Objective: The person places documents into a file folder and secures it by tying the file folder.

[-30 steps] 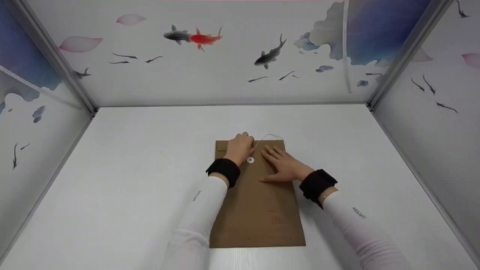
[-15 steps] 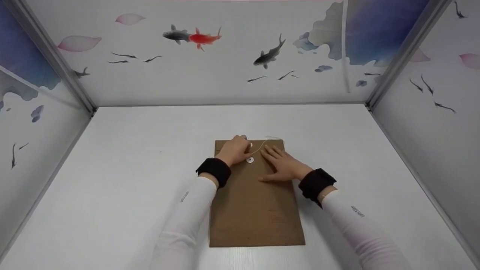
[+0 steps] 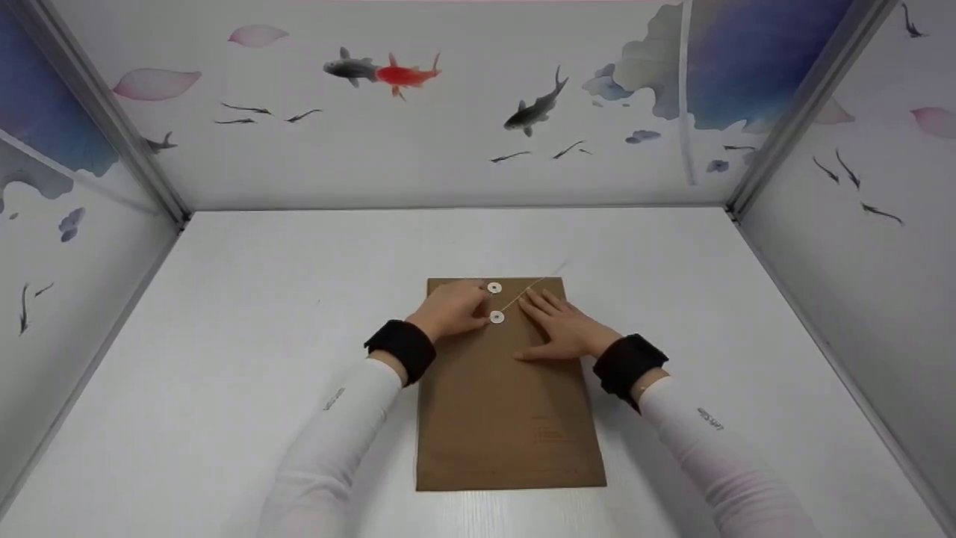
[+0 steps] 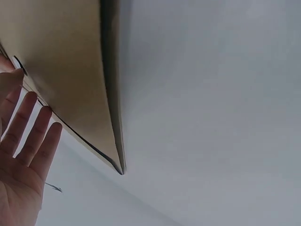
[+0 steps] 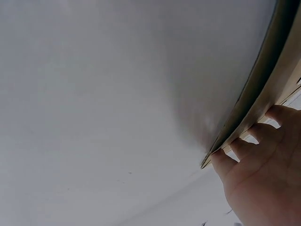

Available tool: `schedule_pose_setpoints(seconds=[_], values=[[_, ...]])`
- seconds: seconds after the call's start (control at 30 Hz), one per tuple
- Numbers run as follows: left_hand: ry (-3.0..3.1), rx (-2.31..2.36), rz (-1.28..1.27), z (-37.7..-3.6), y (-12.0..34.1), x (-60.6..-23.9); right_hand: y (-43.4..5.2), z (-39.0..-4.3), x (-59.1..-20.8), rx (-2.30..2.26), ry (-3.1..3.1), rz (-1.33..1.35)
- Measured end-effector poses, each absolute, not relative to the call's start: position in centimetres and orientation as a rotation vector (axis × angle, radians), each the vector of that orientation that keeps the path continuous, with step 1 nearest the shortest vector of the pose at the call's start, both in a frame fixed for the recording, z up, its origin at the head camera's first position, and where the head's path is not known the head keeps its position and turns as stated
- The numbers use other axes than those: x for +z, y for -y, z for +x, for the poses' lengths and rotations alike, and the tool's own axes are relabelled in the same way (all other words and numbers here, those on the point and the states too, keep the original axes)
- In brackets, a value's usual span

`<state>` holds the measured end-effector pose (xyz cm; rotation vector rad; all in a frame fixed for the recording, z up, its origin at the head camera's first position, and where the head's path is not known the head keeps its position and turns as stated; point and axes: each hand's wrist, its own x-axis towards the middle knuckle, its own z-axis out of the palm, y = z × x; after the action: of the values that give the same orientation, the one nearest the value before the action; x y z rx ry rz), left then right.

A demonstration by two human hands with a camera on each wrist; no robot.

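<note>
Envelope (image 3: 511, 388) flat on table (image 3: 224, 314), long axis running away from person | string (image 3: 523, 293) slanted from lower button (image 3: 497, 317) | L hand (image 3: 447, 310) pinched string, nearer | R hand (image 3: 565, 329) flat, pressing envelope.

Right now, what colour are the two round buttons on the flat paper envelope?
White: the two round buttons stand out against the brown paper envelope, clearest in the head view.
</note>
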<state>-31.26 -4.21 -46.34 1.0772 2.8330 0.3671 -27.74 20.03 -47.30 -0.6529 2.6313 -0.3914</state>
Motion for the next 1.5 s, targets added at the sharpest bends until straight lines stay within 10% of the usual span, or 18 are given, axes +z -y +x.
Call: schedule_pose_setpoints(seconds=[1.5], values=[[-2.822,-0.347,2.051,-20.5,5.9,-46.3,-20.1,-27.7,-47.6,-0.394,-2.625,-0.636]])
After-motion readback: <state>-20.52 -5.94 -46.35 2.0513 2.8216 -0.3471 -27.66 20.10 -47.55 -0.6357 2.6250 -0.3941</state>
